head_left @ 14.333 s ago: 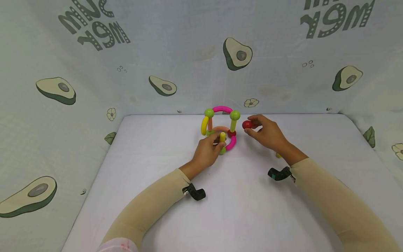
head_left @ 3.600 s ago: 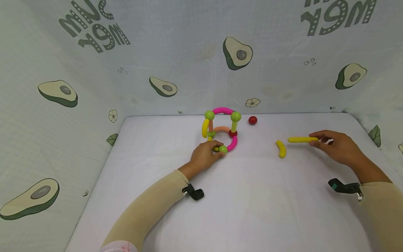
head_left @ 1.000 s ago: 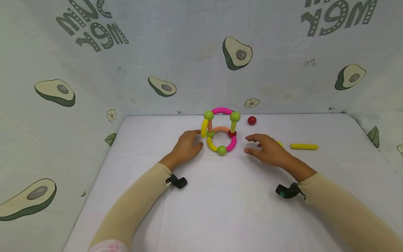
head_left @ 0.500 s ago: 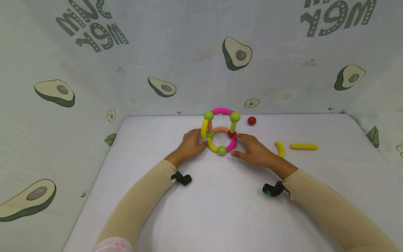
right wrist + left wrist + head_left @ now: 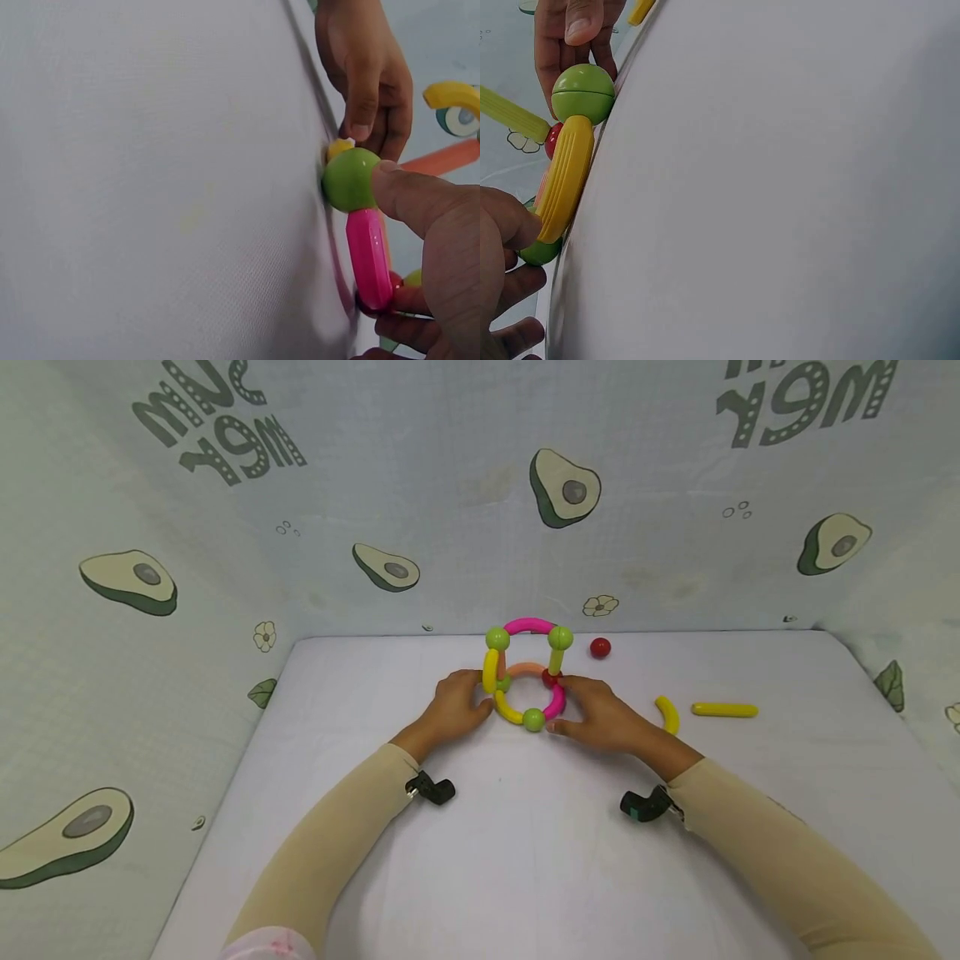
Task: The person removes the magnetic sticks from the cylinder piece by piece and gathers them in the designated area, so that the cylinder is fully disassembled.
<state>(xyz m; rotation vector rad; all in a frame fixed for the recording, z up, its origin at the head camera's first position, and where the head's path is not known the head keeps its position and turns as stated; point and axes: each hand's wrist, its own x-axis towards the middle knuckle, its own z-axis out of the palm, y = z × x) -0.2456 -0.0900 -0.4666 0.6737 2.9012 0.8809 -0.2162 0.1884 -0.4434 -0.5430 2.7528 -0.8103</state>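
Note:
A toy frame of plastic rods and balls (image 5: 528, 626) stands near the back of the white table. Its base is a ring of curved rods, with a green ball (image 5: 534, 720) at the front and a red ball at the right. Uprights carry two more green balls joined by a pink arch. My left hand (image 5: 452, 708) holds the ring's left side, thumb on the yellow curved rod (image 5: 566, 180) and fingers by a green ball. My right hand (image 5: 600, 718) grips the right side, its thumb on the front green ball (image 5: 351, 180) and fingers near the pink rod's (image 5: 369, 255) far end.
A loose red ball (image 5: 600, 647) lies behind my right hand. To the right, a curved yellow rod (image 5: 667, 714) and a straight yellow rod (image 5: 724, 710) rest on the table (image 5: 525, 860). An avocado-print cloth (image 5: 465, 485) hangs along the back edge.
The red ball and the straight yellow rod, held earlier, now lie on the table. Both hands have come to the frame's sides; it has shifted slightly right and toward me in the last half second.

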